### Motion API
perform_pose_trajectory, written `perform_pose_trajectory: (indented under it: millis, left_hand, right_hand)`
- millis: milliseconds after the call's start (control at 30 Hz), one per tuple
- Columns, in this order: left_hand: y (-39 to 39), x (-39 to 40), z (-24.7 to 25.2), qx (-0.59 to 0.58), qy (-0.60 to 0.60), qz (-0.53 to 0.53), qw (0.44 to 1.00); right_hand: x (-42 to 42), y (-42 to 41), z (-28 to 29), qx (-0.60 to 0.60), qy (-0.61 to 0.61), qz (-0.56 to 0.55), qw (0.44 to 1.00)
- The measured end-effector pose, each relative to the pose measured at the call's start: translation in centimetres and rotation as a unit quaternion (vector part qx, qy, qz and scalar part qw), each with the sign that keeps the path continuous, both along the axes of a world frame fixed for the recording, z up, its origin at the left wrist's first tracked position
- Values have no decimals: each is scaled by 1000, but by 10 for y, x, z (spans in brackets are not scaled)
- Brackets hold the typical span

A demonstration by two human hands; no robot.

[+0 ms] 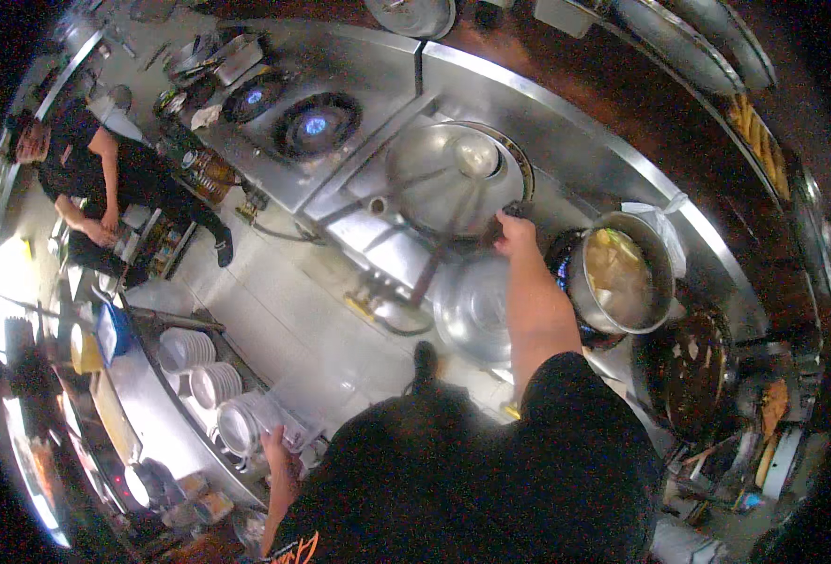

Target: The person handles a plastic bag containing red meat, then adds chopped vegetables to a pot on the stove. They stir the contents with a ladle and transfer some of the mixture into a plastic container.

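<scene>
My right hand (515, 233) reaches forward over the stove and is closed on a dark handle at the near rim of a large steel wok (429, 180). The round bowl of a metal ladle (476, 155) shows inside the wok. My left hand (281, 455), low at the left, grips a clear plastic container (292, 416) beside stacked white dishes. Just in front of my right forearm lies a round metal lid or pan (471, 310), partly hidden by the arm. A steel pot (627, 271) with broth and pieces of food stands on a burner to the right.
Two lit burners (315, 125) are beyond the wok. A person in dark clothes (77, 158) is at the far left. Stacks of white dishes (186, 350) stand on a shelf under a steel counter (147, 416). A dark oval pan (690, 377) is at right.
</scene>
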State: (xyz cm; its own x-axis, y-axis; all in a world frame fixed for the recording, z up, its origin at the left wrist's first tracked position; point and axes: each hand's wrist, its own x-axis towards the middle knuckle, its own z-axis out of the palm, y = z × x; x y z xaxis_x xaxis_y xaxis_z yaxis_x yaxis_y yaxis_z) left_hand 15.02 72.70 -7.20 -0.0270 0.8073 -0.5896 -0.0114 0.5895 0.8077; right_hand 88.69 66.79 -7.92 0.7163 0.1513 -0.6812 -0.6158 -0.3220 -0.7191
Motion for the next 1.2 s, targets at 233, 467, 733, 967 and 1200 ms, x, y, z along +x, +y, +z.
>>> perform_pose_trajectory:
  millis: [233,467,733,967,1200]
  left_hand:
    - [59,61,29,-25,-44,137,989]
    - [130,109,14,-8,-79,97,992]
    - [252,166,36,29,-114,-47,992]
    - [359,234,33,-33,-141,-124,982]
    - [399,333,-27,-48,-244,-199,948]
  right_hand:
    - [19,4,-45,151,87,-62,983]
    - [16,15,-55,147,24,-50,988]
    - [-32,29,0,122,-116,-100,981]
    - [-126,31,113,284,-63,-280,915]
    - [-227,-19,186,287,-177,-393,855]
